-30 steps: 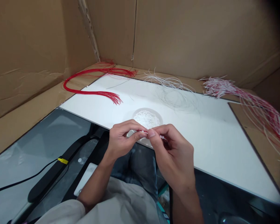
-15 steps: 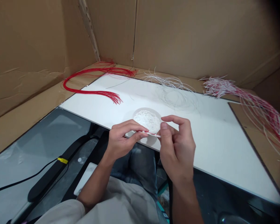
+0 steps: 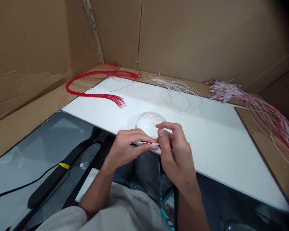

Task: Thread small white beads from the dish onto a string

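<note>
Thread [image 3: 144,142], thin and white, runs between the thumb and fingers of your left hand [image 3: 127,146], which pinch it narrowly, and tiny whitish bits [image 3: 155,143] show at its end, beside your right hand [image 3: 175,149]. Your right thumb and index finger stand slightly apart; whether that hand also grips anything cannot be told. You have both hands over the near edge of the bench [image 3: 226,141], just in front of a round bowl [image 3: 151,113] of small white pieces [image 3: 148,123]. To your left, a red cord bundle [image 3: 86,95] loops across the left edge. Loose white cords [image 3: 170,84] lie along the far edge, and a red-and-white bundle [image 3: 262,104] trails past the far right corner onto cardboard [image 3: 262,131].
</note>
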Demonstrator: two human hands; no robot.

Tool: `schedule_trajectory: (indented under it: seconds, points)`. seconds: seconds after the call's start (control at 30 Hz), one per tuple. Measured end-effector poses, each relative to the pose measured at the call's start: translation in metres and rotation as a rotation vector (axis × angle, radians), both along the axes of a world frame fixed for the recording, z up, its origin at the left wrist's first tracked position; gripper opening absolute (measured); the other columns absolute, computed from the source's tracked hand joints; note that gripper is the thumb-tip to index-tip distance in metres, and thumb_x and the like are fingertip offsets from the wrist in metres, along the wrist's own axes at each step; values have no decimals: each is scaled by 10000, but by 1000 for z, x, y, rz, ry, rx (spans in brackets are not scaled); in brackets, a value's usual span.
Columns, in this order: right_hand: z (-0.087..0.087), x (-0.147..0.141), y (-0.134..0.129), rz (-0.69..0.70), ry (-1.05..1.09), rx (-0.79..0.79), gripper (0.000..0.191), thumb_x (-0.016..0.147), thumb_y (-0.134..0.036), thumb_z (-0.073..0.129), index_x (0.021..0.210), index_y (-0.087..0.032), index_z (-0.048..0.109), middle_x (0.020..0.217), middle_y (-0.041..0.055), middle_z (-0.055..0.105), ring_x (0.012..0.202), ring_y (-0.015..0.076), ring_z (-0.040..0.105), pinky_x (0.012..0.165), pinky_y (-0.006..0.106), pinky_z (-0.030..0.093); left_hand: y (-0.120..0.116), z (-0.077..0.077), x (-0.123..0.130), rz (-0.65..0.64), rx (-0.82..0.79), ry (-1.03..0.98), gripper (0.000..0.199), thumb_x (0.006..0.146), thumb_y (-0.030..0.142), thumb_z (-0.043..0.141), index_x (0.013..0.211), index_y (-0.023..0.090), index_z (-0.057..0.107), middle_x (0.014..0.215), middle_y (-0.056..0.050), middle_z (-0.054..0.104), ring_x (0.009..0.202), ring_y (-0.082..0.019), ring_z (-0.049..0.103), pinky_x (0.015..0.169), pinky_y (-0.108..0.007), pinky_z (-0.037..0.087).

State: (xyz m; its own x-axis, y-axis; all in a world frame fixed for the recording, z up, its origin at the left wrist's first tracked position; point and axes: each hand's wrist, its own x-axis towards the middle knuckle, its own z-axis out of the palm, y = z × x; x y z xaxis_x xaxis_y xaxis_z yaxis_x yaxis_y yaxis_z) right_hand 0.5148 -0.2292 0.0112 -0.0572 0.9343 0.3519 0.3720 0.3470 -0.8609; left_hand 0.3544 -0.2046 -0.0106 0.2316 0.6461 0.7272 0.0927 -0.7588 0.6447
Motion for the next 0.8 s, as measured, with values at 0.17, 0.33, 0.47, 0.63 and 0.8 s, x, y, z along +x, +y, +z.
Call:
schedule_trajectory:
  seconds: [0.17, 0.33, 0.47, 0.63, 0.8]
  points:
    - [2, 0, -2, 42, 89, -24, 166, 1063, -351, 507, 1142, -231, 589, 606, -89, 509, 488, 85, 461, 463, 207, 348, 2, 1, -1, 37, 1, -9, 65, 858, 209, 819, 878, 154, 793, 784, -64, 806, 692, -144, 753, 660, -209, 599]
    - [4, 5, -3, 104, 107, 4, 173, 979, -355, 666, 1081, -217, 653, 645, -81, 459, 516, 77, 421, 463, 200, 354, 4, 0, -3, 71, 15, 0, 51, 885, 213, 793, 885, 162, 797, 784, -66, 803, 689, -150, 751, 653, -215, 593]
    - [9, 11, -2, 100, 53, 65, 111, 955, -309, 699, 917, -211, 734, 655, -47, 519, 546, 84, 425, 473, 217, 339, 5, 0, -3, 130, 40, -44, 17, 886, 180, 787, 887, 171, 801, 782, -62, 805, 693, -152, 753, 655, -221, 598]
    - [14, 14, -2, 21, 94, 82, 183, 933, -271, 704, 759, -212, 710, 622, -39, 585, 514, 80, 442, 450, 208, 343, 6, -2, -1, 187, 27, -150, 53, 838, 154, 834, 860, 191, 802, 760, -35, 797, 680, -143, 739, 663, -232, 595]
    - [14, 7, -1, -16, 247, 16, 151, 926, -272, 694, 791, -229, 745, 761, -7, 775, 590, 107, 622, 507, 204, 464, 6, -6, 1, 163, -1, -247, 95, 808, 134, 859, 849, 203, 807, 767, -20, 797, 683, -133, 732, 653, -230, 579]
